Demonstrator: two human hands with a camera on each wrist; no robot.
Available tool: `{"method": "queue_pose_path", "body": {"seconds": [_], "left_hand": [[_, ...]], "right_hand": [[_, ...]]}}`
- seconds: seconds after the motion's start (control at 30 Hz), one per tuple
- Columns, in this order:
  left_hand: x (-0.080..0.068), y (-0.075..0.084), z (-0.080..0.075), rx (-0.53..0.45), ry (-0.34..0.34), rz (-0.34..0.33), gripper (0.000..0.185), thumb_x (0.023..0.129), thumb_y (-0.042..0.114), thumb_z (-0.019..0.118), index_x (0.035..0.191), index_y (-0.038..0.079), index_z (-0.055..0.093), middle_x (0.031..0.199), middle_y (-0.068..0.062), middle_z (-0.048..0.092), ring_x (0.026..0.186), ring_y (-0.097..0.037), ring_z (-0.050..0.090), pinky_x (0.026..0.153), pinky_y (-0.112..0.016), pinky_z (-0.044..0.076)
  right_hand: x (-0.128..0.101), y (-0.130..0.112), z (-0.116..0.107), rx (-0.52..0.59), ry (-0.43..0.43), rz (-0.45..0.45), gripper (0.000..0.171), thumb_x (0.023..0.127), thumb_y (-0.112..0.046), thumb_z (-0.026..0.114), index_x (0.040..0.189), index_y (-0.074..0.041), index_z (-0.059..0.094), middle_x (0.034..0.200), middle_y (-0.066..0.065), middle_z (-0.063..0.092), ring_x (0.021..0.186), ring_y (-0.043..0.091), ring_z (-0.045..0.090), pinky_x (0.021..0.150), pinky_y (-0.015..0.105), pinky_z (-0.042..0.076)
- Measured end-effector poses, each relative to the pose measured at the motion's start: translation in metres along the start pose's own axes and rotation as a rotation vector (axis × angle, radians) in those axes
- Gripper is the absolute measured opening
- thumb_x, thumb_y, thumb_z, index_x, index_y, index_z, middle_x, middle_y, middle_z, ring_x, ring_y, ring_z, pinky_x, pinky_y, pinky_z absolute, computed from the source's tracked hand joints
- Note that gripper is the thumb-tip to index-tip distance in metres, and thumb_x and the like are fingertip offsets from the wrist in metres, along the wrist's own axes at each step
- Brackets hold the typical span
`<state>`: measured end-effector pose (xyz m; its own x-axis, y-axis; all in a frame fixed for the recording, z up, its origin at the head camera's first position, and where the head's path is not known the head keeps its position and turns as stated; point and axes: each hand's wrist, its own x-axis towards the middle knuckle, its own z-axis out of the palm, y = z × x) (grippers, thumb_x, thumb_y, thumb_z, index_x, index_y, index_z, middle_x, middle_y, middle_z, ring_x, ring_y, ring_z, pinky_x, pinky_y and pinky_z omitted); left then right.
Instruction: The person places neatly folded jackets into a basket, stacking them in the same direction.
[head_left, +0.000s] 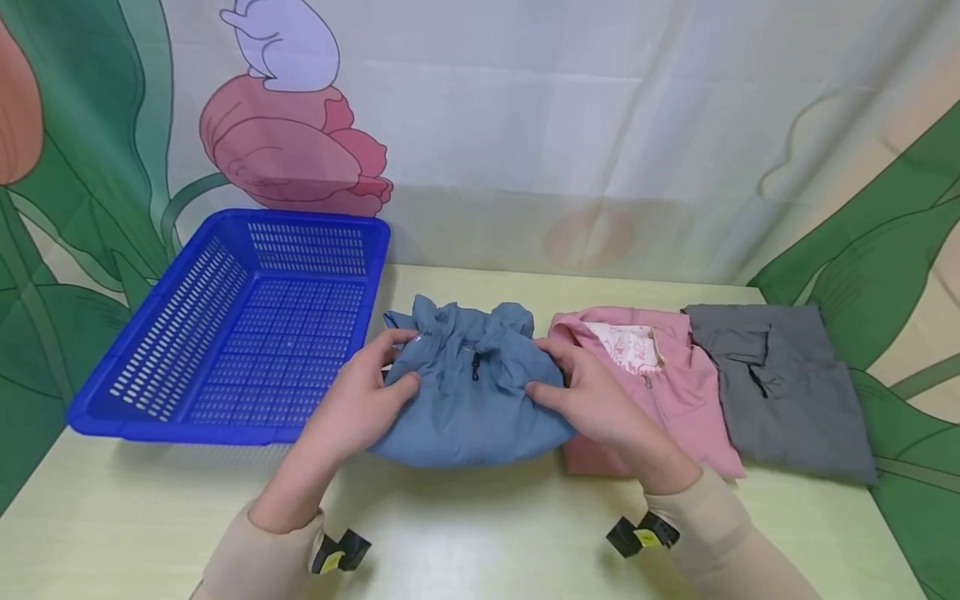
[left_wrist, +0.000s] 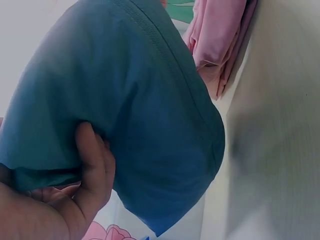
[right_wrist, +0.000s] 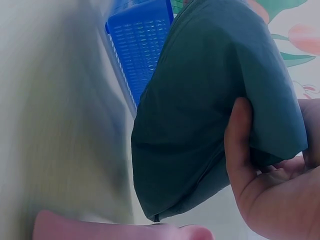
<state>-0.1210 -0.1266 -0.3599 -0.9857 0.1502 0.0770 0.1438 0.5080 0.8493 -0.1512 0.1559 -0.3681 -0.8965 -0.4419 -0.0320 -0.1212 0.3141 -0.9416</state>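
Note:
A folded blue garment (head_left: 472,392) lies bunched at the middle of the pale green table (head_left: 465,533). My left hand (head_left: 371,387) grips its left side, thumb pressed into the cloth (left_wrist: 145,115). My right hand (head_left: 581,392) grips its right side, thumb across the fabric (right_wrist: 210,110). An empty blue plastic basket (head_left: 247,325) sits to the left of the garment. In the right wrist view the basket (right_wrist: 140,40) shows behind the blue cloth.
A folded pink garment (head_left: 660,383) lies just right of the blue one, touching my right hand. A folded grey garment (head_left: 780,392) lies beside it near the table's right edge. A printed flower curtain (head_left: 525,125) hangs behind.

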Motion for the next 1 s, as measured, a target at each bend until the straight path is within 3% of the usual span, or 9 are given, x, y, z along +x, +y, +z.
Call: {"method": "queue_pose_path", "body": {"seconds": [0.2,0.43,0.7,1.0], "left_hand": [[0.002,0.002,0.000,-0.062,0.009,0.032,0.046,0.097,0.003,0.058,0.143,0.001,0.051,0.120,-0.020,0.067,0.106,-0.031,0.063,0.092,-0.049,0.049],[0.005,0.006,-0.009,-0.071,0.020,0.062,0.046,0.098,0.002,0.057,0.143,-0.001,0.050,0.121,-0.020,0.066,0.111,-0.031,0.062,0.098,-0.050,0.047],[0.005,0.012,-0.033,-0.142,0.002,0.093,0.047,0.100,0.000,0.057,0.146,-0.002,0.046,0.122,-0.019,0.066,0.106,-0.027,0.064,0.091,-0.033,0.050],[0.005,0.007,-0.064,-0.117,-0.026,0.045,0.052,0.103,0.008,0.058,0.152,0.002,0.040,0.128,-0.018,0.063,0.105,-0.026,0.065,0.082,-0.024,0.054]], "right_hand": [[0.000,-0.007,-0.004,0.000,0.016,-0.018,0.050,0.096,-0.003,0.066,0.145,0.001,0.053,0.131,0.014,0.066,0.114,0.024,0.065,0.100,0.037,0.051],[0.003,-0.020,-0.008,0.068,0.000,-0.052,0.051,0.097,0.000,0.063,0.146,0.003,0.050,0.129,0.017,0.067,0.111,0.026,0.068,0.095,0.034,0.055],[0.015,-0.036,-0.007,0.080,-0.029,-0.139,0.045,0.097,0.002,0.061,0.142,-0.003,0.055,0.122,0.013,0.070,0.107,0.025,0.069,0.093,0.036,0.056],[0.036,-0.056,0.006,0.063,-0.047,-0.178,0.046,0.096,0.003,0.061,0.142,-0.001,0.054,0.128,0.012,0.066,0.111,0.023,0.067,0.096,0.035,0.054]]}}
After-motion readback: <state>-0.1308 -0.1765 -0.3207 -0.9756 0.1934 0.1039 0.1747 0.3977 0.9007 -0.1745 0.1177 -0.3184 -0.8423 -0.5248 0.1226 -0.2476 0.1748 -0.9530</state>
